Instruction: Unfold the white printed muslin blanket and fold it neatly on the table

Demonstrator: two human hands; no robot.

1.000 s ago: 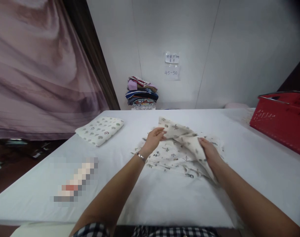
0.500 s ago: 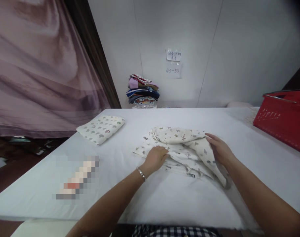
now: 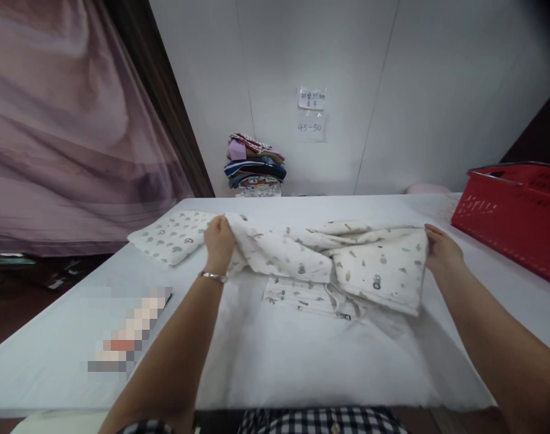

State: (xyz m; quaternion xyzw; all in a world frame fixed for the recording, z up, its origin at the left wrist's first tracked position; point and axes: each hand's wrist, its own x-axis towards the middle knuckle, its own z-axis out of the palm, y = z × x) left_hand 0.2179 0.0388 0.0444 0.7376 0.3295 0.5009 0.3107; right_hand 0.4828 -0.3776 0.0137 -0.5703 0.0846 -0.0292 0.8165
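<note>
Near a folded cloth [image 3: 169,239], the person's left hand [image 3: 219,244] is pinching one end of a loose printed cloth [image 3: 279,253] above the white table [image 3: 311,367], the right hand [image 3: 442,248] is gripping its other end, apparently spreading it, and the next move is seemingly calling for even tension.

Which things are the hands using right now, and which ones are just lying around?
In use:
left hand, gripping the patterned cloth
right hand, gripping its other side
white table, underneath

Just lying about:
folded cloth, left
fabric stack, back
red basket, right
blurred-out item, left
</note>
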